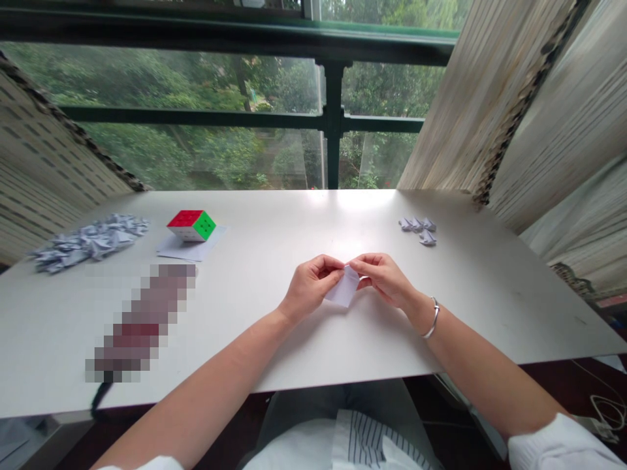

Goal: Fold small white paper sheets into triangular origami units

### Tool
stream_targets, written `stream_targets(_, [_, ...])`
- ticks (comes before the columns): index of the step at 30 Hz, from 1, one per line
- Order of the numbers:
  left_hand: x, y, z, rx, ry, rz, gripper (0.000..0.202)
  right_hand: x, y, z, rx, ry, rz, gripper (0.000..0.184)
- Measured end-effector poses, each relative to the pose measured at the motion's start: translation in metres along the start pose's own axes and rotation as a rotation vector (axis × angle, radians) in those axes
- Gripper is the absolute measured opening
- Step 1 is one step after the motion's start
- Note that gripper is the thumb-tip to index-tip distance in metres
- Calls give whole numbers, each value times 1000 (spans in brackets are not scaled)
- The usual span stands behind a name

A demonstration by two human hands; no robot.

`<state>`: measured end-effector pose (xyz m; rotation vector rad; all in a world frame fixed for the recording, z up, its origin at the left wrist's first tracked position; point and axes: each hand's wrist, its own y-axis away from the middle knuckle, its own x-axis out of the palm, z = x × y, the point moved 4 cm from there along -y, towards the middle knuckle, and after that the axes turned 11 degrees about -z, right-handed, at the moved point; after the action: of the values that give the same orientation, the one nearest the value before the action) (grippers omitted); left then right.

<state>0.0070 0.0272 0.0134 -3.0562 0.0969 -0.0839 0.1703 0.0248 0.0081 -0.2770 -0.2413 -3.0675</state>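
Note:
A small white piece of paper [345, 288] is held up between my two hands, just above the front middle of the table. My left hand [313, 282] pinches its upper left part between thumb and fingers. At the upper right edge, my right hand [383, 277] grips the same paper with its fingertips. Creases on the paper are too faint to make out. Several small folded paper pieces [416, 226] lie on the table beyond my right hand.
The white table [235, 326] stands against a window. At its left lie a heap of folded paper pieces [93, 241], a puzzle cube [189, 226] on paper sheets [169, 249], and a blurred-out object [147, 320] with a black strap. Curtains [450, 98] hang at both sides.

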Motion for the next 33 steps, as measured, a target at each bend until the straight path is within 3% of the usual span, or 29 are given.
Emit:
stream_targets(8, [2,1,0,-22,3,15,14,1,0,2,-29,33,-6,32])
stream_targets(14, [2,-1,5,-85,74,-13,21,4,2,4,-274,243,-104,28])
stream_targets(19, [2,-3,12,-191,104,34,28,5,3,4,-402,425,-159,23])
stream_targets(26, [0,-5,9,-186,148,-54,27,6,-2,-6,-317,367,-118,32])
stream_targets(33, [1,-3,8,-147,81,-17,29,5,1,1,-354,438,-114,33])
